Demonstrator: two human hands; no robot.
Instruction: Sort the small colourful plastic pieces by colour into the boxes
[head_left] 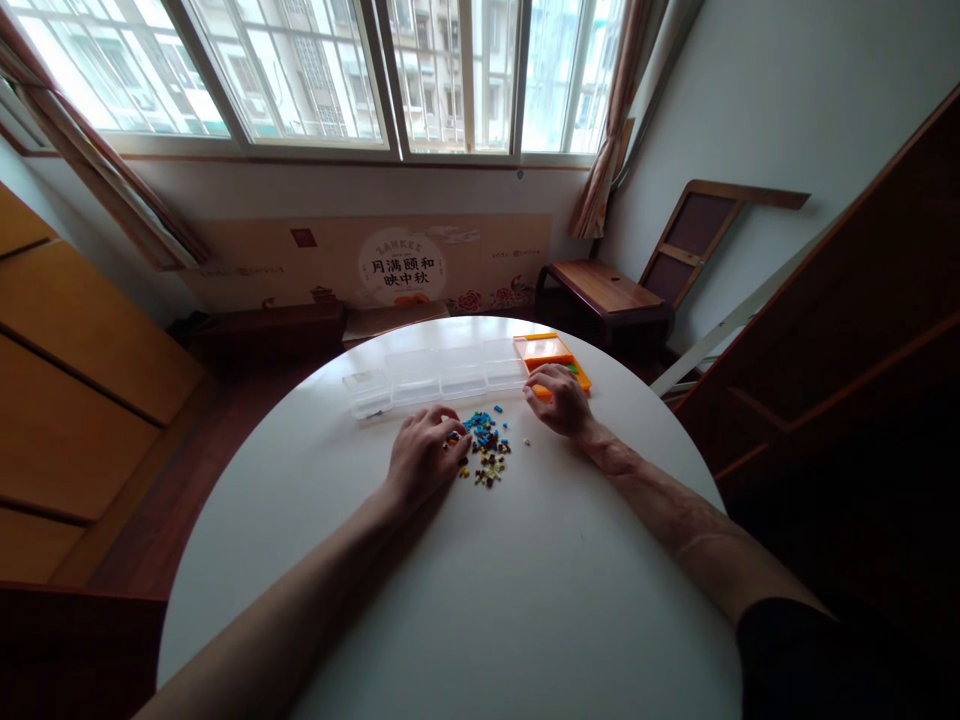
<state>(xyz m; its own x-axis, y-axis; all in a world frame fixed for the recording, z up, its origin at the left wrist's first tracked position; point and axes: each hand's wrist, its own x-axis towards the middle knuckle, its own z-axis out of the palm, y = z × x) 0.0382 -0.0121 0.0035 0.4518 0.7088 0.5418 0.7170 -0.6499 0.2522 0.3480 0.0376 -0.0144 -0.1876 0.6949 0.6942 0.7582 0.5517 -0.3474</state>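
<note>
A loose pile of small toy bricks (486,432), blue, brown, yellow and cream, lies on the white round table (495,590). My left hand (426,448) rests at the pile's left edge. Its thumb and forefinger are curved and apart, with a few bricks showing between them. My right hand (559,400) is over the near side of an orange box (582,377), beside the right end of a clear compartment case (442,375). The fingers of that hand are bent inward and close together; whatever they hold is too small to see.
A single cream brick (526,442) lies to the right of the pile. Past the table stand a wooden chair (600,287) and a printed cardboard panel (315,260) under the window. Wooden cabinet doors (75,380) are at the left.
</note>
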